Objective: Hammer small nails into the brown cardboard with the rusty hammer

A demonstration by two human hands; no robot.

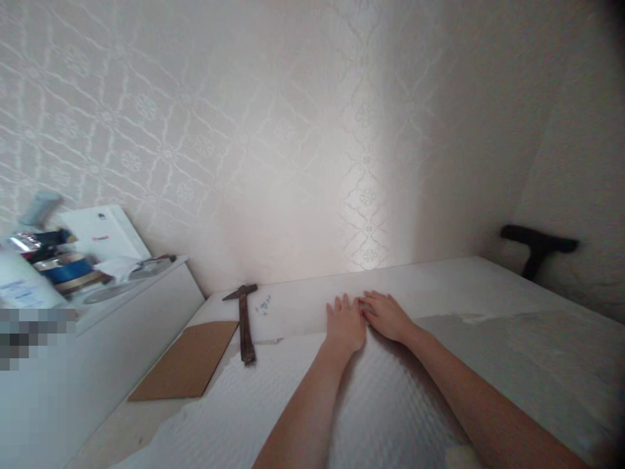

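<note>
My left hand (344, 324) lies flat, fingers stretched out, on a white panel (303, 309) that runs along the wall. My right hand (385, 314) rests beside it, also flat, its fingertips touching the left hand's fingers. Neither hand holds anything. Under my forearms lies a white textured sheet (273, 404). A hammer (244, 319) with a dark wooden handle lies to the left of my hands, its head toward the wall. A few small nails (263, 305) sit just right of the hammer head.
A brown cardboard piece (188, 359) lies left of the hammer. A white cabinet (97, 352) at the left carries tape rolls, bottles and a white box. A black handle (537, 246) sticks out near the right wall. Patterned wallpaper covers the wall ahead.
</note>
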